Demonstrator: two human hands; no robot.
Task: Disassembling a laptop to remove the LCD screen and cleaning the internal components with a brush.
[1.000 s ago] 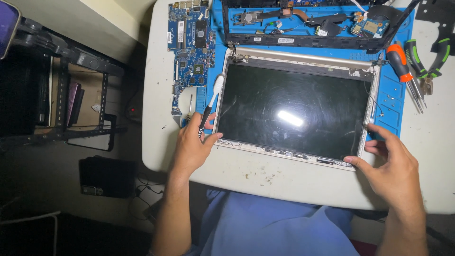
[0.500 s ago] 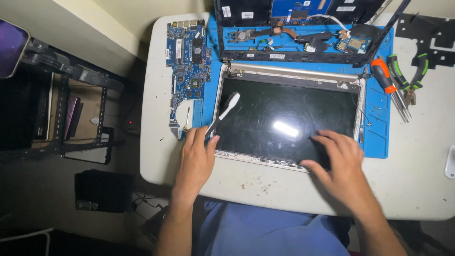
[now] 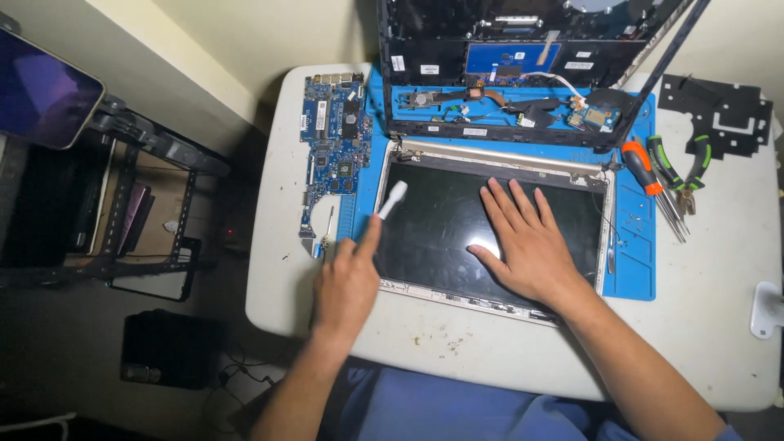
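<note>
A white tool [image 3: 392, 198] is grasped in the left hand [image 3: 347, 282], its tip at the left edge of the screen [image 3: 433, 237]. The right hand [image 3: 527, 245] is laid flat and released on the screen, which lies on the blue mat [image 3: 633, 273], near the table's middle.

White table [image 3: 719, 343] by cream wall [image 3: 269, 41] (dark floor [image 3: 73, 351])

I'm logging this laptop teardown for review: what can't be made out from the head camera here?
- Screen panel: middle hidden under the flat right hand.
- White pry tool: lower end hidden by the left hand.
- Open laptop base: cut off by the top edge.
- Circuit board: parts too small.
</note>
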